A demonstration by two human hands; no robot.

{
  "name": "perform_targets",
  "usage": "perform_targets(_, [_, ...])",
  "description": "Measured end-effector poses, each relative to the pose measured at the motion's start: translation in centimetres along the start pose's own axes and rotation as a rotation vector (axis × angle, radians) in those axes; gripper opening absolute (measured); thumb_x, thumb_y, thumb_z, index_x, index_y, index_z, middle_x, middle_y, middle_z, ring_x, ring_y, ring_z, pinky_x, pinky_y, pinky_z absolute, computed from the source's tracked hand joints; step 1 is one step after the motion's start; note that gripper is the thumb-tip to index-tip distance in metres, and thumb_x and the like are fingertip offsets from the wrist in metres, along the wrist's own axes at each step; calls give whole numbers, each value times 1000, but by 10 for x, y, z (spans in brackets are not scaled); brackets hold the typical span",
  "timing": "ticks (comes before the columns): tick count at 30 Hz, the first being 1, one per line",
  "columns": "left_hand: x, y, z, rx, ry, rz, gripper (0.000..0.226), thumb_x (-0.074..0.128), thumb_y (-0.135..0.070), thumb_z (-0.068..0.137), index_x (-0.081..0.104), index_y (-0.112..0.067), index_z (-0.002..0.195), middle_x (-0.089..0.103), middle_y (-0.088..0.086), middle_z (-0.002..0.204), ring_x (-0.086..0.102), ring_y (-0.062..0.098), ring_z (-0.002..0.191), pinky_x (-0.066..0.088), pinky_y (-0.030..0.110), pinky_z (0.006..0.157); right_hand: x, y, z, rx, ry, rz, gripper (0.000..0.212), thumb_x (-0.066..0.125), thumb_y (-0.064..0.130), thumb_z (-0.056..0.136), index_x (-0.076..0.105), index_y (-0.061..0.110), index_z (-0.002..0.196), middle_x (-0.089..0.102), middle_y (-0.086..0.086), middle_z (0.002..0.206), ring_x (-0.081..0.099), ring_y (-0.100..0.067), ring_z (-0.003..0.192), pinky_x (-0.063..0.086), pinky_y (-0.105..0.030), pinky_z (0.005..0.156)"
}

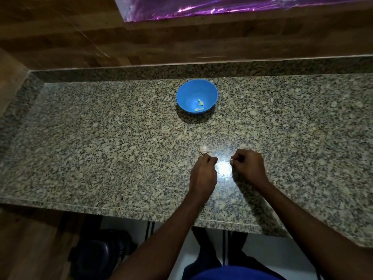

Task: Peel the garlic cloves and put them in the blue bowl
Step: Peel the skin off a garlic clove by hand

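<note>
Blue bowl [197,96] holds peeled cloves [200,105]; hands near counter [101,138] edge.

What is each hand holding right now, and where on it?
The right hand pinches a small pale bit at its fingertips, clove or skin unclear. The left hand has curled fingers by the pale garlic pieces on the speckled granite counter; any hold is hidden.

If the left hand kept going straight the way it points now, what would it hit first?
The left hand points away across the counter. First it would likely meet the garlic piece just past its fingertips; the blue bowl lies much farther on.
</note>
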State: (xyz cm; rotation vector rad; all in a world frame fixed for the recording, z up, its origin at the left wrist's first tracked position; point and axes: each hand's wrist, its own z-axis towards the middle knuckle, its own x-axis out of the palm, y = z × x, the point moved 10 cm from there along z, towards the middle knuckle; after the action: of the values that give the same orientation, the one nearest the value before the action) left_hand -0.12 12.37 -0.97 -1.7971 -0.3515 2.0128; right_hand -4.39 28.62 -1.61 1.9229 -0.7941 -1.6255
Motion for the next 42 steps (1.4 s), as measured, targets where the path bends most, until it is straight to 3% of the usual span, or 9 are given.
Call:
perform_targets(3, [1, 1, -3, -2, -5, 19, 37, 65, 4, 79, 67, -8, 113, 64, 9, 102, 59, 28, 82, 48, 36, 61, 6, 16, -4, -170, -39, -205, 16, 68, 13, 82, 60, 14, 68, 59, -2, 66, 57, -23, 61, 47, -34, 57])
perform_targets(7, [5, 4, -6, 8, 6, 60, 41, 63, 3, 81, 63, -7, 120, 62, 11, 108, 56, 27, 87, 46, 37, 70, 19, 35, -15, -370, -14, -423, 20, 70, 6, 82, 54, 9, 69, 53, -9, 68, 54, -31, 62, 33, -32, 51])
perform_targets(16, [15, 5, -12, -19, 76, 106, 49, 61, -2, 82, 55, -12, 129, 56, 6, 121, 51, 24, 97, 45, 35, 82, 24, 38, -21, -414, -34, -478, 25, 74, 7, 80, 52, 11, 70, 53, -7, 68, 54, -28, 62, 29, -29, 49])
perform_targets(21, [19, 7, -16, -21, 84, 102, 49, 63, -5, 85, 56, -12, 133, 57, 6, 126, 52, 23, 104, 45, 34, 85, 23, 33, -19, -335, -20, -318, 31, 65, 5, 83, 43, 18, 65, 50, -4, 64, 49, -25, 57, 38, -35, 48])
perform_targets(24, [17, 5, -15, -1, 82, 101, 46, 61, -12, 89, 54, -11, 135, 56, 7, 129, 52, 25, 107, 47, 37, 88, 14, 28, -12, -253, -28, -147, 42, 62, 0, 76, 35, 26, 59, 42, 7, 55, 45, -17, 52, 37, -33, 49])
perform_targets(28, [14, 5, -19, 9, 78, 59, 47, 62, -22, 92, 52, -11, 137, 53, 8, 133, 47, 26, 114, 46, 40, 94, 15, 11, -4, -92, 22, -31, 28, 64, 1, 75, 53, 19, 56, 57, 7, 54, 56, -5, 55, 41, -26, 51])
perform_targets(31, [14, 5, -20, 24, 79, 55, 50, 60, -27, 93, 49, -11, 139, 50, 8, 134, 45, 27, 116, 44, 41, 97, 16, 3, 1, -23, 59, 45, 25, 71, 1, 74, 63, 18, 57, 66, 9, 60, 61, 0, 61, 38, -8, 52])
perform_targets(36, [11, 2, -21, 28, 84, 78, 52, 60, -29, 93, 49, -10, 140, 50, 8, 133, 45, 28, 116, 44, 42, 97, 14, -7, 7, 44, 60, 67, 19, 75, 5, 75, 70, 14, 60, 72, 2, 66, 66, -9, 64, 44, -19, 54])
perform_targets(42, [7, 0, -17, -11, 102, 49, 46, 62, -23, 91, 53, -11, 134, 52, 8, 128, 47, 28, 113, 45, 42, 95, 7, -7, -5, 82, -23, 137, 13, 77, 9, 78, 74, 15, 66, 72, 3, 66, 67, -9, 62, 46, -13, 57])
